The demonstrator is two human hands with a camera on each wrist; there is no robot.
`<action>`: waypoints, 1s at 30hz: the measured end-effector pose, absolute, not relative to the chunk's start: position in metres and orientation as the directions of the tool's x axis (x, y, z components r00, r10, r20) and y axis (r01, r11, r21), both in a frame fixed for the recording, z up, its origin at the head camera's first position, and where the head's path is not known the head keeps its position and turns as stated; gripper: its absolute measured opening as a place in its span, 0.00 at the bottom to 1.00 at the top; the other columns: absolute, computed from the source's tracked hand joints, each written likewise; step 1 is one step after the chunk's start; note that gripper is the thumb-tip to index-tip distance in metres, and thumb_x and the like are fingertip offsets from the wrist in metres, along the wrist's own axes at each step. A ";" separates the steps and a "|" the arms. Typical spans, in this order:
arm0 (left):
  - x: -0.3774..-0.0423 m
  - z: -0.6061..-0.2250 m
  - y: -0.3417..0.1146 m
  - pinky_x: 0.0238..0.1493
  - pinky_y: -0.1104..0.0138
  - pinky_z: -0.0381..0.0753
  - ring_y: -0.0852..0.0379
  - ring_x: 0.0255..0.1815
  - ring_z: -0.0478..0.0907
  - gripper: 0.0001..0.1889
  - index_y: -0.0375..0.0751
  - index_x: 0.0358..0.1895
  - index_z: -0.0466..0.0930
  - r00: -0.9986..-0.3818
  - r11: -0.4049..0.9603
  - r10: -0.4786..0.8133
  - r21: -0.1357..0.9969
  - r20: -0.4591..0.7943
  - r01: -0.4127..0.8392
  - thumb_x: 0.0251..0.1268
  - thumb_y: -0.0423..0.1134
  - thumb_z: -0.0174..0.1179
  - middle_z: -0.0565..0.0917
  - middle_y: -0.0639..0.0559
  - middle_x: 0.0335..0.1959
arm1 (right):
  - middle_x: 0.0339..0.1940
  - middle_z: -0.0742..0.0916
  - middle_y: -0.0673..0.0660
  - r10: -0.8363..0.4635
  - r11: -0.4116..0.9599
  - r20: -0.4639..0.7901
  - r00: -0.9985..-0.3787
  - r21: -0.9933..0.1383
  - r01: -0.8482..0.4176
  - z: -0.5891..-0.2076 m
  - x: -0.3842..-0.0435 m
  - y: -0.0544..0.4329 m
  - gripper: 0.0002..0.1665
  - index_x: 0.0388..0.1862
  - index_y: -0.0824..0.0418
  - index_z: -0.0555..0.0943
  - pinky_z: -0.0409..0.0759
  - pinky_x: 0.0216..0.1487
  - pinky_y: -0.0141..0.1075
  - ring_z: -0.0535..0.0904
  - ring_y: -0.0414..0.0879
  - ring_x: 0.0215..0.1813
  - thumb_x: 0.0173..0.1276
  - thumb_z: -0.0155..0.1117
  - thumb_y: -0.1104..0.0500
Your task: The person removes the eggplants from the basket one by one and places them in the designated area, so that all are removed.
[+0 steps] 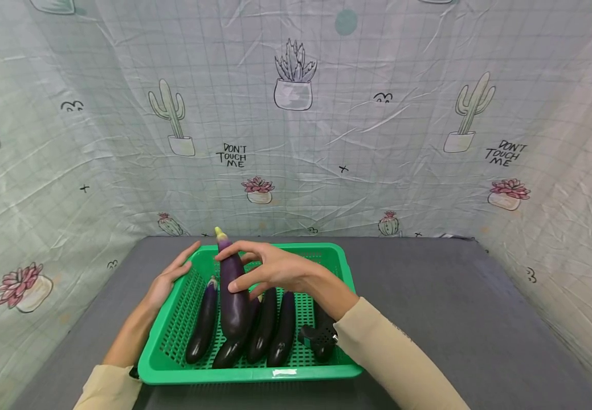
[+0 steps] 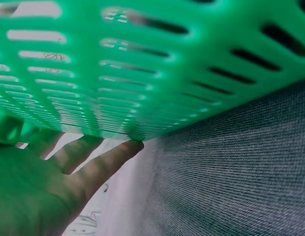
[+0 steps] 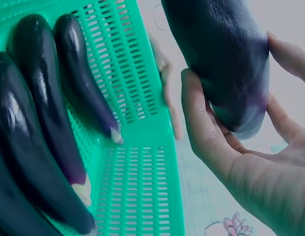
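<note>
My right hand (image 1: 277, 269) grips a large, dark purple eggplant (image 1: 235, 322), thumb on one side and fingers on the other. Its yellow-green stem points away from me, and it is raised over the basket. In the right wrist view, the fingers curl round the held eggplant (image 3: 226, 59). Below it, a green perforated plastic basket (image 1: 249, 376) contains several slimmer eggplants, such as one at the left (image 1: 203, 324). Against the basket's left side rests my left hand (image 1: 164, 282). Fairly straight, spread fingers touch the outer wall in the left wrist view (image 2: 108, 164).
The basket stands on a grey cloth-covered table (image 1: 429, 307), which extends to its right. A patterned curtain (image 1: 337, 125) encloses the back and both sides. A black device (image 1: 318, 339) at my right wrist hides part of one eggplant.
</note>
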State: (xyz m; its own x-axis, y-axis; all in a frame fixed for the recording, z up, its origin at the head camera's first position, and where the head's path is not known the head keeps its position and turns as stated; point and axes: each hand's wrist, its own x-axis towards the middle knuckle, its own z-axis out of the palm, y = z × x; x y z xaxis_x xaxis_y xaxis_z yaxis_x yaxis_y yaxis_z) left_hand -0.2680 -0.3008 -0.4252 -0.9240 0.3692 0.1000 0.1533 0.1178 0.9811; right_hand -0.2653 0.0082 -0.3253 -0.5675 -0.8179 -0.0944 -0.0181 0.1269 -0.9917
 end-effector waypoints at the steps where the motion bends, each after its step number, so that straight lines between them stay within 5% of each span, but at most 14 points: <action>1: -0.268 -0.426 -0.301 0.59 0.77 0.77 0.76 0.64 0.73 0.32 0.42 0.86 0.35 -0.924 0.117 0.369 0.981 0.104 0.157 0.89 0.46 0.32 0.34 0.33 0.85 | 0.69 0.72 0.51 -0.817 0.127 -0.093 -0.569 -0.992 -0.021 -0.325 -0.265 0.010 0.30 0.66 0.42 0.79 0.87 0.51 0.50 0.79 0.48 0.61 0.67 0.74 0.61; 10: -0.268 -0.426 -0.299 0.61 0.79 0.74 0.77 0.69 0.68 0.32 0.42 0.86 0.35 -0.924 0.113 0.366 0.980 0.110 0.162 0.89 0.47 0.32 0.35 0.33 0.85 | 0.70 0.73 0.55 -0.797 0.123 -0.078 -0.599 -0.992 -0.034 -0.316 -0.263 0.033 0.31 0.67 0.44 0.78 0.88 0.51 0.48 0.83 0.50 0.56 0.66 0.73 0.60; 14: -0.268 -0.425 -0.299 0.62 0.85 0.63 0.55 0.85 0.49 0.32 0.38 0.85 0.39 -0.928 0.170 0.344 0.963 0.141 0.209 0.89 0.45 0.34 0.36 0.35 0.86 | 0.70 0.73 0.58 -0.783 0.122 -0.075 -0.617 -0.992 -0.034 -0.312 -0.262 0.046 0.32 0.69 0.45 0.77 0.88 0.52 0.48 0.84 0.52 0.54 0.67 0.73 0.61; 18: -0.269 -0.424 -0.299 0.61 0.85 0.59 0.33 0.85 0.31 0.31 0.37 0.85 0.41 -0.932 0.206 0.327 0.950 0.158 0.234 0.88 0.44 0.35 0.37 0.37 0.86 | 0.70 0.73 0.57 -0.767 0.137 -0.076 -0.638 -0.989 -0.047 -0.310 -0.262 0.059 0.33 0.69 0.44 0.77 0.87 0.52 0.49 0.84 0.52 0.55 0.67 0.73 0.60; 24: -0.269 -0.424 -0.300 0.79 0.57 0.48 0.32 0.85 0.29 0.31 0.35 0.85 0.42 -0.933 0.227 0.318 0.942 0.170 0.249 0.88 0.42 0.35 0.38 0.36 0.86 | 0.69 0.74 0.59 -0.760 0.140 -0.061 -0.647 -0.988 -0.071 -0.309 -0.261 0.076 0.33 0.71 0.46 0.76 0.86 0.54 0.51 0.82 0.55 0.59 0.68 0.72 0.61; 30: -0.271 -0.426 -0.299 0.76 0.31 0.34 0.31 0.84 0.28 0.30 0.36 0.85 0.43 -0.930 0.220 0.319 0.940 0.184 0.261 0.88 0.42 0.35 0.38 0.36 0.86 | 0.70 0.74 0.59 -0.752 0.151 -0.055 -0.657 -0.984 -0.090 -0.309 -0.260 0.091 0.34 0.71 0.45 0.75 0.86 0.55 0.51 0.84 0.55 0.58 0.68 0.72 0.60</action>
State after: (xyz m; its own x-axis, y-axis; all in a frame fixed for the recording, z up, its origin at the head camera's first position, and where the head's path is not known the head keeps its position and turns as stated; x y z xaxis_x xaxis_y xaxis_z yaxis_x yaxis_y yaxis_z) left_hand -0.2707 -0.2994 -0.4255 -0.9299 0.3186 0.1838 0.2611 0.2198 0.9400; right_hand -0.2600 0.0913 -0.3094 -0.6567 -0.7521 -0.0552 -0.0902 0.1510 -0.9844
